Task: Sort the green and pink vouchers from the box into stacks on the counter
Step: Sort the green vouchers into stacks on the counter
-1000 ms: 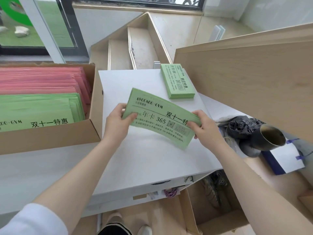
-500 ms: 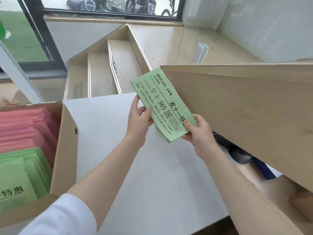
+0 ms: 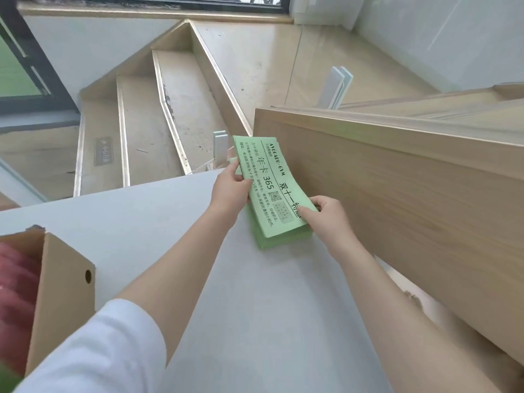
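Both my hands hold a bundle of green vouchers printed with black text, right over the green stack on the white counter. My left hand grips the bundle's left long edge. My right hand pinches its near right corner. The bundle bows slightly and its near end touches the stack. At the lower left stands the cardboard box with pink vouchers blurred inside.
A tall wooden panel rises just right of the stack. Beyond the counter's far edge, wooden stairs drop toward a window. Two white boards lean behind the panel.
The green bundle has travelled from mid-counter to the far right and come down onto the green stack. It turned lengthwise along the panel. The view has shifted away from the box.
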Available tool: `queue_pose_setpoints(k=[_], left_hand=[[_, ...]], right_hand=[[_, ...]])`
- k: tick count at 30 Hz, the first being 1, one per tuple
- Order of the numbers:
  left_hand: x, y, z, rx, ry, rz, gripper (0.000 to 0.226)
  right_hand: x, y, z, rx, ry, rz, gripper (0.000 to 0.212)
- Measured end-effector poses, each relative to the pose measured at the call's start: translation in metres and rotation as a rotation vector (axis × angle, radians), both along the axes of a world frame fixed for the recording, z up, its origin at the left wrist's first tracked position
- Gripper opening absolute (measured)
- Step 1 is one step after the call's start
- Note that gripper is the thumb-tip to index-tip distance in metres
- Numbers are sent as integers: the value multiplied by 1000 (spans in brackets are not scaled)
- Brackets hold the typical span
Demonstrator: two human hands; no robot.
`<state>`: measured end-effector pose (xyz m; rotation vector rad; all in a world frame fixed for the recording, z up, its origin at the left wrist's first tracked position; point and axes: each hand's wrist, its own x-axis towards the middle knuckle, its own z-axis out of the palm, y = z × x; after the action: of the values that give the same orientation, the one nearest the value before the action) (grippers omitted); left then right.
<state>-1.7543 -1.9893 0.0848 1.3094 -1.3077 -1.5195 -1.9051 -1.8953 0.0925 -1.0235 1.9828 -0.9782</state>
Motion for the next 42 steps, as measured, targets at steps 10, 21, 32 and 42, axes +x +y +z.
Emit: queue_pose_setpoints(k=[10,21,32,42], left_hand=[[-1,8,-19,-88,-210,41,36],[-20,31,-35,234,306,24,59],[-20,39,-16,240,258,52,57],[30,164,43,-58,139,125,42]], right_hand=[[1,6,-14,72,363,77,38],[-6,-24,-23,40,-310,113,43],[-8,-5,-3,-24,-140,211,44],[56,103,20,-361,127,332,20]])
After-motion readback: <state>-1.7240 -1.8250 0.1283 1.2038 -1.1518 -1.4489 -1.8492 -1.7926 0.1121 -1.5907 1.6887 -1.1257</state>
